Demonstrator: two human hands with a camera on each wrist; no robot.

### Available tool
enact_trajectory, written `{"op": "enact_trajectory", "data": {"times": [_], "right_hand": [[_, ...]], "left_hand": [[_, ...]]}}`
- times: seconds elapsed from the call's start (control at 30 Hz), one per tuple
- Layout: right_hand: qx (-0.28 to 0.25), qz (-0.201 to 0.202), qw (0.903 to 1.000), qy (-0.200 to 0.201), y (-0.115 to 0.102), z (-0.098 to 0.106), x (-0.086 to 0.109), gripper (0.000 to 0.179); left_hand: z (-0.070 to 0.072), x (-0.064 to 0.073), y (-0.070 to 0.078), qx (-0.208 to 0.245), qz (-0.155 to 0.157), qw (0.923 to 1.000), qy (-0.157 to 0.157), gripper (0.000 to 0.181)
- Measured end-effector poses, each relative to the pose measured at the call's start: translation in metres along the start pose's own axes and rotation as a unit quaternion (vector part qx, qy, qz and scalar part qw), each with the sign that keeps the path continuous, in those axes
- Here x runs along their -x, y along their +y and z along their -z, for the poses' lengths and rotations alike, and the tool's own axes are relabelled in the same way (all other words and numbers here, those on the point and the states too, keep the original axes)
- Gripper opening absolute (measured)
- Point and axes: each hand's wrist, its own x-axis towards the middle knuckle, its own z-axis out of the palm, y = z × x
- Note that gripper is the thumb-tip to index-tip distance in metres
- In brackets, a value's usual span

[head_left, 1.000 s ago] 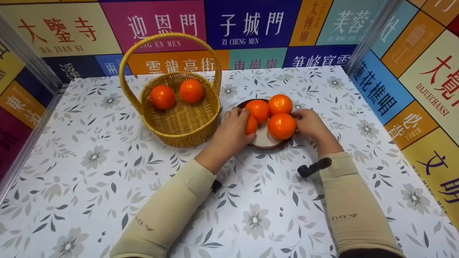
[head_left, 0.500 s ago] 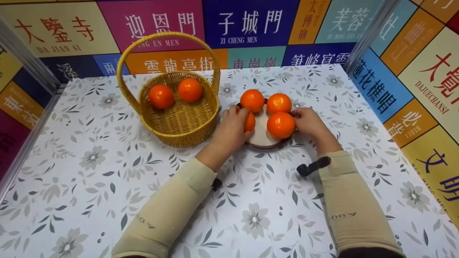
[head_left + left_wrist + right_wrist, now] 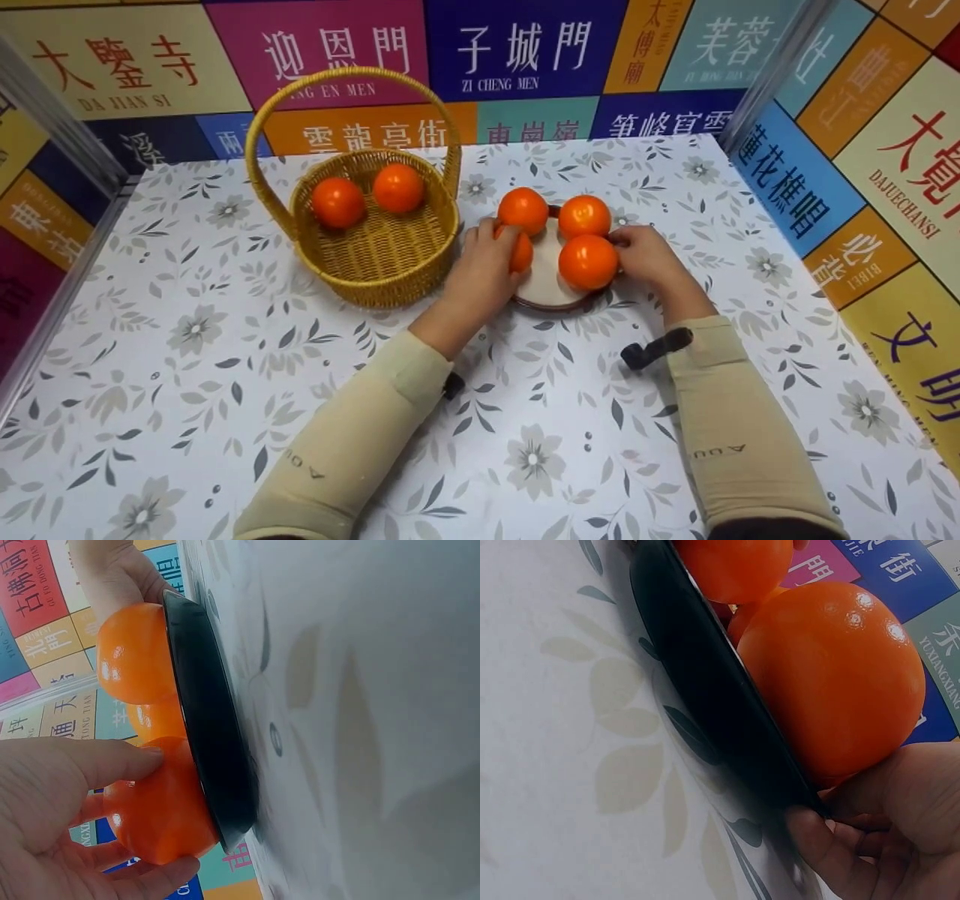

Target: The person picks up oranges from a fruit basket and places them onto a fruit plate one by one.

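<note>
Oranges (image 3: 589, 262) above floral tabletop (image 3: 570, 382), lettered walls (image 3: 525, 52)

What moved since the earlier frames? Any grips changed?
The far-left orange on the plate shifted left and away from the person. No visible new grip or release. Unchanged: left hand holding the near-left orange, right hand at the plate's rim, basket with two oranges.

L hand (image 3: 45, 802) grips orange fruit (image 3: 161, 806) at dk plate (image 3: 206, 720), R hand (image 3: 112, 574) opp.
</note>
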Motion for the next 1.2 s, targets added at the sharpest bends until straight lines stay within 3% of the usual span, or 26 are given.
{"op": "enact_trajectory", "data": {"times": [0.6,0.93,1.2], "right_hand": [[0.003,0.008,1.0,-0.002,-0.001,0.001,0.001,0.039],[0.0,0.013,0.9999,-0.002,0.001,0.0,0.0,0.038],[0.007,0.009,0.9999,-0.002,0.001,-0.001,-0.001,0.038]], "left_hand": [[0.012,0.004,0.002,-0.032,-0.001,0.9994,0.013,0.042],[0.03,0.01,0.002,-0.064,-0.013,0.9975,0.026,0.041],[0.049,0.011,-0.008,-0.068,-0.013,0.9968,0.04,0.042]]}}
